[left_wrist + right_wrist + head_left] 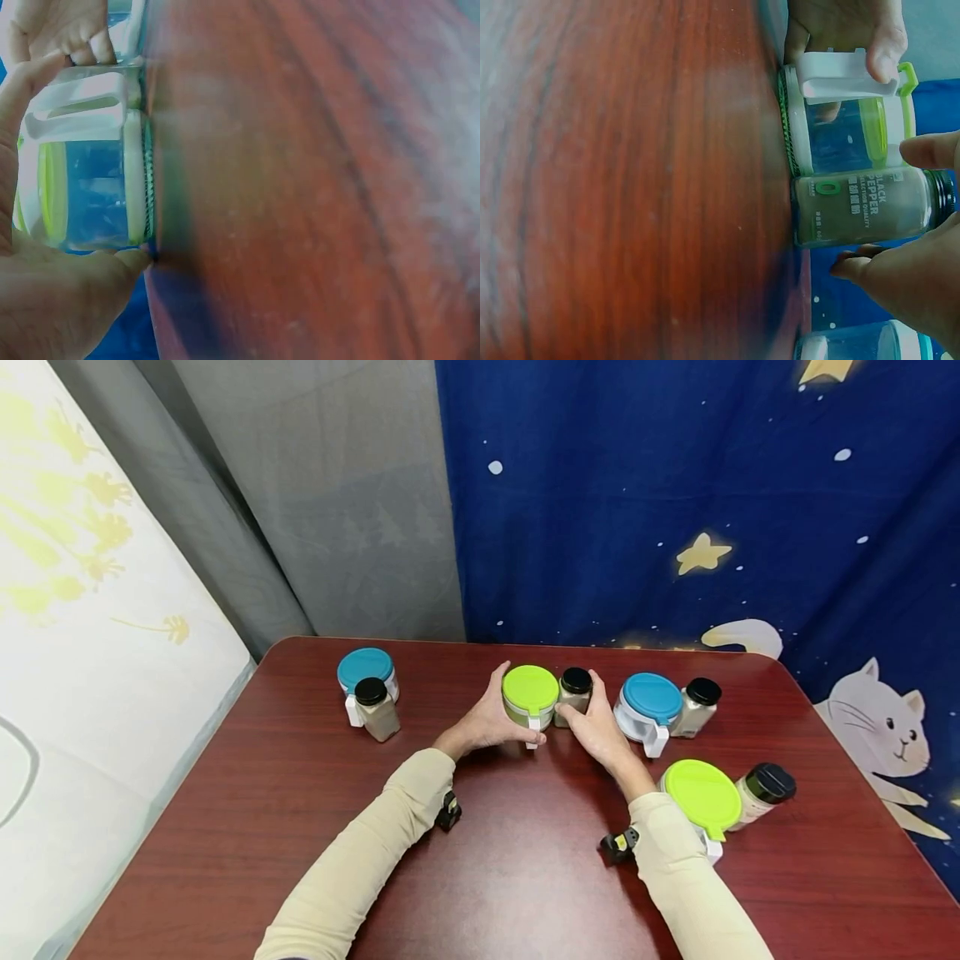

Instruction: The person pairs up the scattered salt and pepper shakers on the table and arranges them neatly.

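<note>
A clear jar with a lime-green lid (530,689) and a white handle (840,77) stands near the table's back edge. My left hand (489,720) holds it, thumb at the handle and fingers round the far left side. Touching its right side is a square black pepper bottle (862,206) with a black cap (576,680). My right hand (602,731) grips this bottle, its thumb on the near side by the cap and its fingers along the right side. The left wrist view shows the green-lidded jar (94,191) upright on the table, between both hands.
Back left, a blue-lidded jar (365,670) stands behind a black-capped spice bottle (380,714). To the right are another blue-lidded jar (651,697) and spice bottle (693,714). Beside my right forearm stand a second green-lidded jar (702,795) and a black-capped shaker (761,793).
</note>
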Tool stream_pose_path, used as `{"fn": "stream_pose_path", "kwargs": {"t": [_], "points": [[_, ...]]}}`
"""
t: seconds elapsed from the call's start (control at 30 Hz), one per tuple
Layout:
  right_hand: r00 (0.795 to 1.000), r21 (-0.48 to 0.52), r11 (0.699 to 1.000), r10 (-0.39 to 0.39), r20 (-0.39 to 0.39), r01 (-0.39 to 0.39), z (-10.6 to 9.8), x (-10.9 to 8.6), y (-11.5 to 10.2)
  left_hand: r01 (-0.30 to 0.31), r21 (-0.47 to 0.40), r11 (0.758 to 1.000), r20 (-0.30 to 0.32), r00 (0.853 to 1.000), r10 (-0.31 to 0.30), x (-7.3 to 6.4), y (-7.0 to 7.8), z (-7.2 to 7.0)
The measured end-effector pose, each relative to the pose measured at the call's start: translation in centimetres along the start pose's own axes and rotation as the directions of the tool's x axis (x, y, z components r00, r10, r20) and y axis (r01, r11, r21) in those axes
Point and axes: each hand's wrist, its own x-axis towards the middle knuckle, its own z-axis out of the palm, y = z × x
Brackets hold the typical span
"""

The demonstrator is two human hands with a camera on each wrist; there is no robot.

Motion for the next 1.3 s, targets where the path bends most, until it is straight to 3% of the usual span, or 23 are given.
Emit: {"fn": "stream_pose_path", "kwargs": {"t": [0.33, 0.57, 0.7, 0.97, 1.3], "points": [[0.997, 0.052, 0.995, -0.078, -0.028, 0.08, -0.6, 0.0, -0.9, -0.074, 0.021, 0.997, -0.025, 0.997, 0.074, -0.3, 1.4, -1.3], [0.997, 0.05, 0.996, -0.077, -0.023, 0.078, -0.7, -0.1, -1.2, -0.087, 0.058, 0.995, -0.011, 0.996, 0.088, -0.7, 2.4, -1.8], [0.993, 0.034, 0.993, -0.11, -0.048, 0.111, -0.9, -0.1, -1.4, -0.083, 0.074, 0.994, -0.033, 0.996, 0.086, -0.8, 3.0, -2.0], [0.977, -0.099, 0.977, -0.199, -0.083, 0.19, -1.4, -0.3, -2.1, -0.064, 0.123, 0.99, -0.064, 0.995, 0.073, -1.3, 3.6, -2.5], [0.974, -0.235, 0.952, -0.216, -0.062, 0.197, -1.5, -0.3, -3.1, -0.073, 0.125, 0.989, -0.093, 0.992, 0.085, -2.0, 4.1, -3.1]]}}
